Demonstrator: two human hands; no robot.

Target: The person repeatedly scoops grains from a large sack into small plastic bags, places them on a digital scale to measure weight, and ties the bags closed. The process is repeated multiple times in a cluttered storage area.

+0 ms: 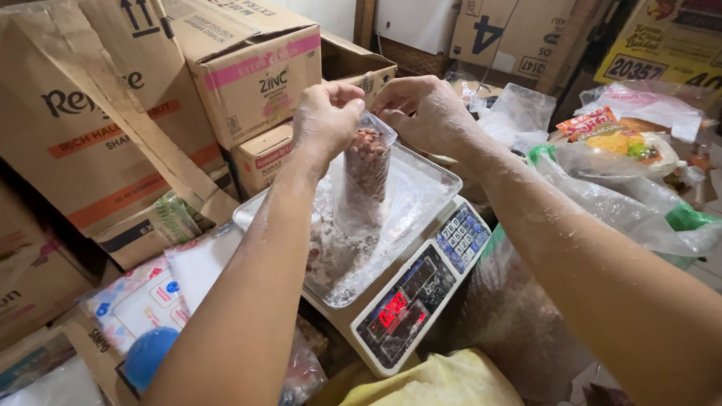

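A small clear plastic bag of brown peanuts (367, 163) hangs upright just over the metal pan (414, 194) of a white digital scale (419, 295). My left hand (324, 118) pinches the bag's top edge on the left side. My right hand (422, 109) pinches the top on the right side, so both hands hold the bag's mouth. The scale's red display is lit and its blue keypad (462, 237) faces me. Both forearms are dusted with white powder.
Stacked cardboard boxes (247, 65) fill the left and back. Clear plastic bags (625, 206) and snack packets (613, 136) lie at the right. A yellow cloth (420, 389) sits below the scale, and a blue ball (148, 354) and printed packets (148, 301) at lower left.
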